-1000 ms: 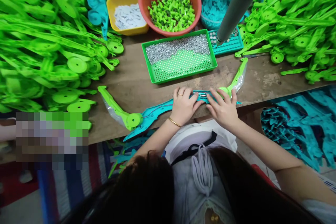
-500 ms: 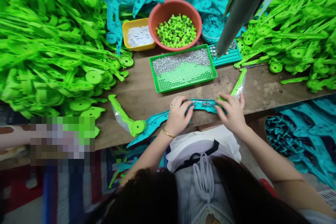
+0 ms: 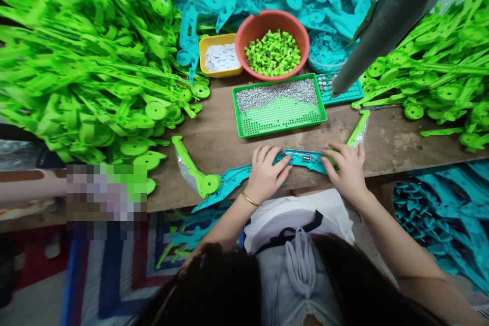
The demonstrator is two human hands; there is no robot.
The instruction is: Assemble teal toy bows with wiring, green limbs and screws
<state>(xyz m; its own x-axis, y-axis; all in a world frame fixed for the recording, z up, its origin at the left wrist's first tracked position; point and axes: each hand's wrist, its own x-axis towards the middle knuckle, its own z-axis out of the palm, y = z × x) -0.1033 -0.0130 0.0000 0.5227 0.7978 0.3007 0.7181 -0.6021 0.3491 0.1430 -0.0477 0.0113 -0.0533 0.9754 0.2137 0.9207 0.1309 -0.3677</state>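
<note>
A long curved blue plastic shell (image 3: 237, 177) lies open side up near the table's front edge, like half of a toy bow. Thin wires and a small metal-coloured part (image 3: 306, 158) sit inside it. At its left end is a green plastic limb (image 3: 191, 170) with a round disc and clear wrap; a similar green limb (image 3: 358, 130) angles up from the right end. My left hand (image 3: 265, 175) grips the shell left of its middle, fingers over the inside. My right hand (image 3: 346, 170) holds its right end by the green limb, partly covering that joint.
Behind the shell stand a green tray (image 3: 280, 130) of screws, a red bowl (image 3: 241, 43) of small green parts, a yellow tray (image 3: 202, 56) of white pieces and a blue tray (image 3: 349, 92). Green piles (image 3: 114, 61) flank them. A grey post (image 3: 376, 35) slants down. Another person's blurred hand (image 3: 107, 193) is left.
The whole view has shifted, so the table things appear farther right and slightly lower. My left fingers have moved a little across the shell; my right hand keeps its place at the right end.
</note>
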